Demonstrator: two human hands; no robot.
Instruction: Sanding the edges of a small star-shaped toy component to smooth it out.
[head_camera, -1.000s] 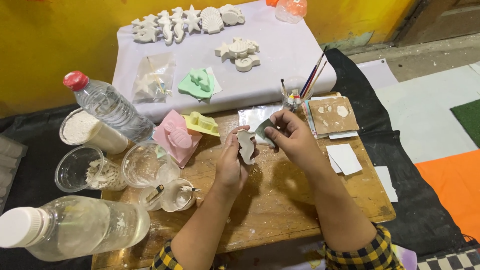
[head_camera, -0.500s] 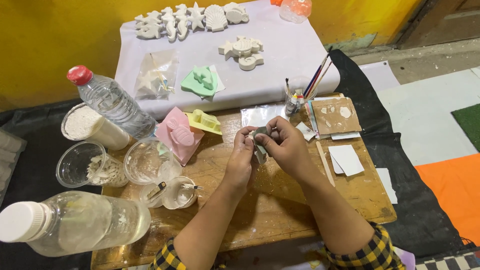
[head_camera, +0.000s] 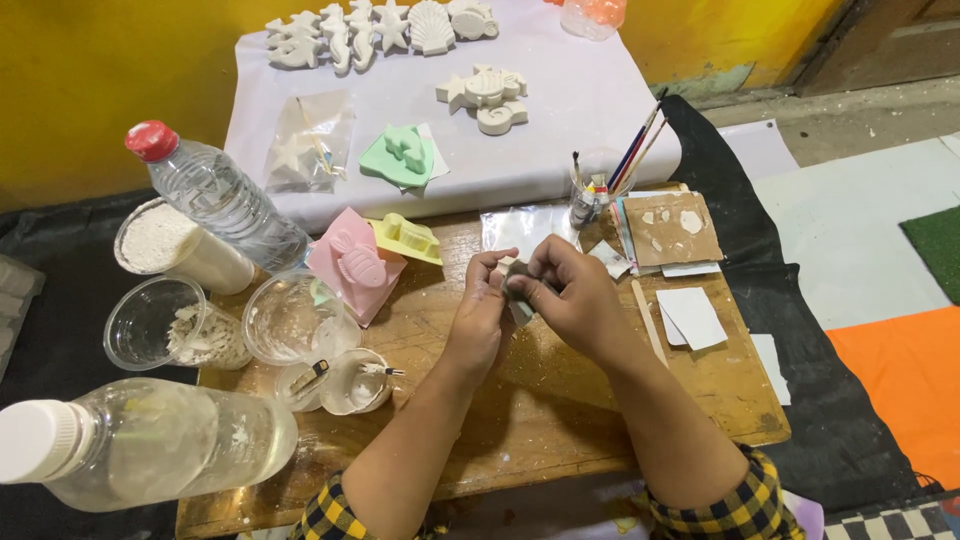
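**Small plaster piece pinched between both hands above the surface**

Held up over the middle of the wooden surface (head_camera: 560, 400), a small pale cast piece (head_camera: 516, 292), mostly covered by fingers. Left hand (head_camera: 480, 310) curled shut around its near side; right hand (head_camera: 570, 300) closed over the top and far side, thumb and fingertips pressing in. Shape of the piece impossible to make out under the grip; only a grey-white sliver showing between the hands.

Probably light and stiff, judged from the matching white sea-shape casts (head_camera: 380, 25) laid out on the white sheet (head_camera: 560, 130) beyond. Likely brittle too: chalky material, thin edges and any narrow limbs prone to snapping or crumbling under a hard squeeze. Dusty rather than slick, so little risk of slipping, more of chipping. Best taken by the thick body, flat faces between thumb and fingers, pressure kept off tips and rims.

To the left, a pink mould (head_camera: 352, 262) and a yellow mould (head_camera: 408, 238) just beside each other, clear plastic cups (head_camera: 290, 320) near them, a tub of white powder (head_camera: 175, 245) and two water bottles (head_camera: 225, 200). To the right, a cup of brushes (head_camera: 592, 195), a cardboard square (head_camera: 678, 228) with white flecks, white cards (head_camera: 692, 316) and a wooden stick (head_camera: 648, 320).
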